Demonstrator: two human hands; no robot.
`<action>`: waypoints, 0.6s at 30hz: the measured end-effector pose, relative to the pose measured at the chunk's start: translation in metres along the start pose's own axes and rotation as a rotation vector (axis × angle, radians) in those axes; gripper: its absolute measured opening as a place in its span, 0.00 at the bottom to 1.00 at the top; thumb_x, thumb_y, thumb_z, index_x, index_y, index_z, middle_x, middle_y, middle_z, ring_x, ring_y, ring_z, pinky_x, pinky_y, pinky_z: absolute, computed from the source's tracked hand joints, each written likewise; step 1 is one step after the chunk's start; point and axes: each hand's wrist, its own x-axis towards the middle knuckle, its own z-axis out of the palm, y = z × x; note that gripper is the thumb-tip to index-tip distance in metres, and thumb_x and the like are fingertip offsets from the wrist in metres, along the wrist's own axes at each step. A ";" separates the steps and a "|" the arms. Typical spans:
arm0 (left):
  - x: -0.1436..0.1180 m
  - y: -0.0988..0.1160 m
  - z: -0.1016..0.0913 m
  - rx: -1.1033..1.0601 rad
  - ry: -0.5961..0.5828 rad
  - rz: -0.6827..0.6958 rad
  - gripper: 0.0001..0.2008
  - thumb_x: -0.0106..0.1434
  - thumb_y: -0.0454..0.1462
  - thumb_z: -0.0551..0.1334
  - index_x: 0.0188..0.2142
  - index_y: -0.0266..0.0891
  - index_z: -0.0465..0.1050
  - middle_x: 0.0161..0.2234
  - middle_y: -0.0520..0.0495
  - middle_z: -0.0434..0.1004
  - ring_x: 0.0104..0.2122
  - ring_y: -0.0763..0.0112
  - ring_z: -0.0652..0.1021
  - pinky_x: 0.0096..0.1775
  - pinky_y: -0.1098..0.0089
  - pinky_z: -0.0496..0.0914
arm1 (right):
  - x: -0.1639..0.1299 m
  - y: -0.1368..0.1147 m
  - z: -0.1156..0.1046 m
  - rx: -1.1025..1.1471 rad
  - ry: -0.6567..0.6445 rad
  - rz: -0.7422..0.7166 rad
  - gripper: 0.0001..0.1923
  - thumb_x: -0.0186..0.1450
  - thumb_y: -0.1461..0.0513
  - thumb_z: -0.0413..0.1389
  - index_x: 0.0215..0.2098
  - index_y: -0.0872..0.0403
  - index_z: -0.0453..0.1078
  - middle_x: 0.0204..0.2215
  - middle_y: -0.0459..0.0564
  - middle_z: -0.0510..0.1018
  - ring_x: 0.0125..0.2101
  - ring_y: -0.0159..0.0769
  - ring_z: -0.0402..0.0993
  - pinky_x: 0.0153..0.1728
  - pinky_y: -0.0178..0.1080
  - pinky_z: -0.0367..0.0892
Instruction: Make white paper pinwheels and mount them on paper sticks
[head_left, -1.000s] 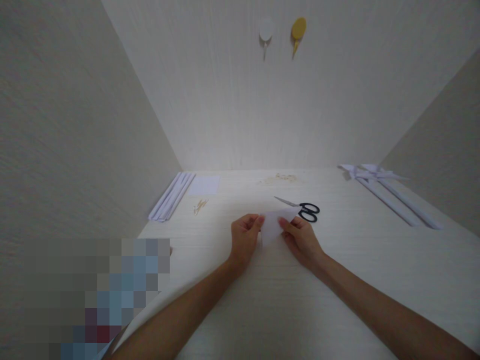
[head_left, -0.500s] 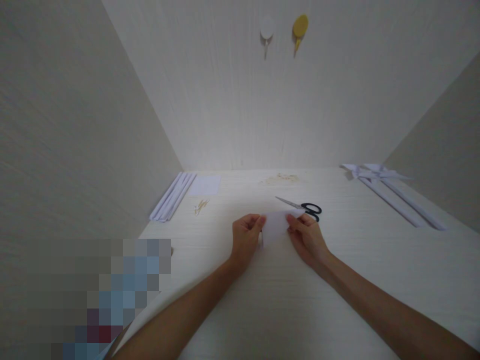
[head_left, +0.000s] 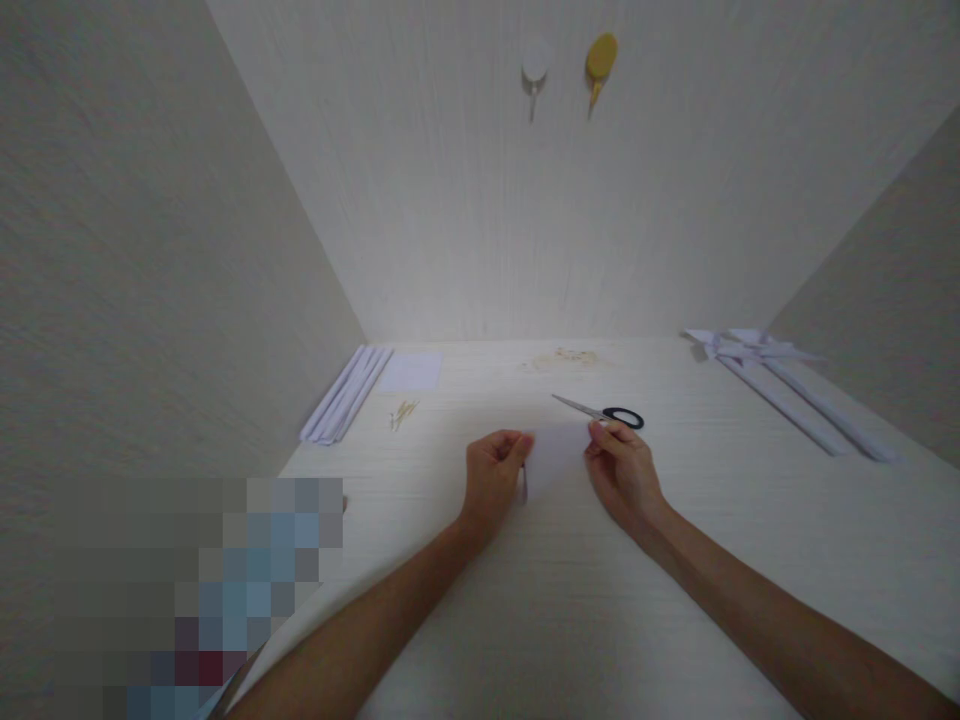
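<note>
A small white sheet of paper is stretched between my two hands, just above the table. My left hand pinches its left edge between thumb and fingers. At the upper right corner, my right hand has the paper pinched the same way. Scissors with black handles lie just beyond the right hand, blades pointing left; one handle loop is partly hidden by that hand.
Rolled white paper sticks lie at the left beside a flat paper square and several small thin sticks. Paper pinwheels rest at the right. Two wall hooks, one white and one yellow, hang on the back wall.
My right hand has slid slightly right to the paper's corner, and the paper lies flatter between the hands. My left hand has barely moved.
</note>
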 end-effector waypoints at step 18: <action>0.002 0.001 0.002 -0.113 0.060 -0.019 0.10 0.47 0.40 0.62 0.18 0.34 0.69 0.15 0.54 0.67 0.19 0.78 0.66 0.24 0.75 0.62 | -0.021 0.005 0.007 -0.613 -0.322 0.008 0.26 0.55 0.45 0.49 0.13 0.56 0.65 0.13 0.47 0.69 0.18 0.32 0.63 0.22 0.35 0.58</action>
